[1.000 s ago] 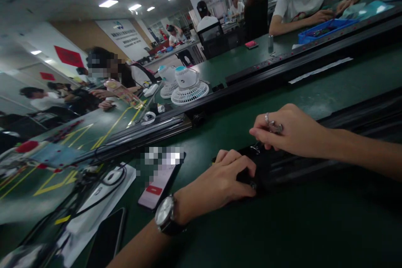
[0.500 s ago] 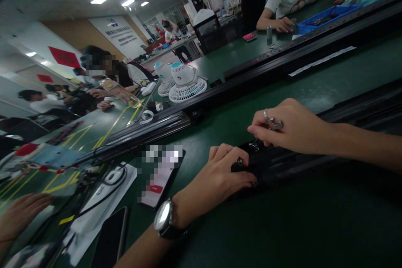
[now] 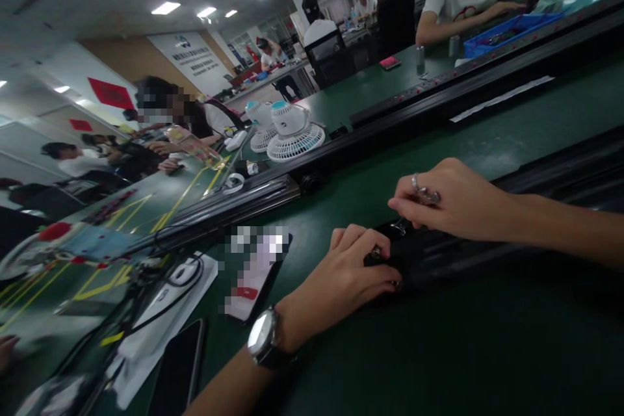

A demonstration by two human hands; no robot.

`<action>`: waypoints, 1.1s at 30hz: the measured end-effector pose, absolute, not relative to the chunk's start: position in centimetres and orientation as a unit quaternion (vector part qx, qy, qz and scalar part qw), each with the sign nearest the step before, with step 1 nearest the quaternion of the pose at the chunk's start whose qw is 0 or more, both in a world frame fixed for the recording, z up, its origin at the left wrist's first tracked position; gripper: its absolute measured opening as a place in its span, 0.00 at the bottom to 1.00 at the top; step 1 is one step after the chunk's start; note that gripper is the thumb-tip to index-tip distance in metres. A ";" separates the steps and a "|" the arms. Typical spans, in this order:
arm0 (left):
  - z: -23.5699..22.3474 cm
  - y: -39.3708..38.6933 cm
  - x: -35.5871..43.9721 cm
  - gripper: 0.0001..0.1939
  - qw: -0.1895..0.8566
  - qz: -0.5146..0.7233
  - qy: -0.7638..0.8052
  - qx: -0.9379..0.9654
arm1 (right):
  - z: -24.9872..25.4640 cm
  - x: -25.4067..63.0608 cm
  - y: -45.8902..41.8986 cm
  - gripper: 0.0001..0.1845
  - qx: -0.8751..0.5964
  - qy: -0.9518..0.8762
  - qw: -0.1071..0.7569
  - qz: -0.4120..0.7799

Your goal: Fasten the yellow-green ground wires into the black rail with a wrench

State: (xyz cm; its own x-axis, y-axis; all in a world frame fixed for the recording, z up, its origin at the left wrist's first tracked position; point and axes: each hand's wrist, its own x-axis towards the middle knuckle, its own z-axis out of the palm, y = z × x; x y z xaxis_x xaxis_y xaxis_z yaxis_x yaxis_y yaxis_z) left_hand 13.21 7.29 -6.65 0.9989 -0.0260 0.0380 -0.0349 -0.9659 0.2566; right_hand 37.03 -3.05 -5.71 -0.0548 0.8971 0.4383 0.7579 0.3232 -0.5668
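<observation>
My left hand (image 3: 348,270) lies over the near end of a long black rail (image 3: 487,250), its fingers curled around that dark end. Between thumb and forefinger a small brass-coloured piece (image 3: 375,252) shows. My right hand (image 3: 455,201) is closed just above the same rail, a ring on one finger. A slim metal tool (image 3: 429,196) sticks out of its fist; the fingers cover most of it, so its kind is unclear. Below those fingertips, a shiny metal part (image 3: 398,227) sits at the rail's edge.
Two phones (image 3: 258,273) (image 3: 178,364) and a white power strip (image 3: 156,312) with black cables lie left of my left arm. Another long black rail (image 3: 390,123) crosses behind, with white fans (image 3: 295,130) beyond. Across the table, a person sits by a blue tray (image 3: 511,32).
My left fingers have shifted slightly, baring the brass-coloured piece. My right hand stays nearly in place. Another person's hand came in at far left and has mostly withdrawn. A second metal cylinder now stands by the blue tray.
</observation>
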 end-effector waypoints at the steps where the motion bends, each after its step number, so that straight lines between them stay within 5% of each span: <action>1: -6.7 7.3 13.2 0.06 0.130 0.018 -0.017 0.991 | -5.7 37.0 -3.1 0.15 -0.573 -0.720 0.380 0.097; 24: -6.1 9.5 8.8 0.08 0.208 0.136 0.095 0.964 | -6.0 34.2 -3.2 0.11 -0.613 -0.654 0.366 0.249; 33: -7.6 7.4 9.1 0.14 0.085 0.180 0.055 0.978 | -6.8 33.1 -2.9 0.09 -0.626 -0.666 0.338 0.225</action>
State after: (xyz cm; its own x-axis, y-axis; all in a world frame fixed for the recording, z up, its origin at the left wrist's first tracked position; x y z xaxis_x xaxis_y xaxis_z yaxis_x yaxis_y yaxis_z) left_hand 9.15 7.39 -7.58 0.9293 0.1382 0.3425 0.0770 -0.9795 0.1863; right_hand 33.06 -2.86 -6.77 0.0125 0.9856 0.1683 0.6810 0.1149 -0.7232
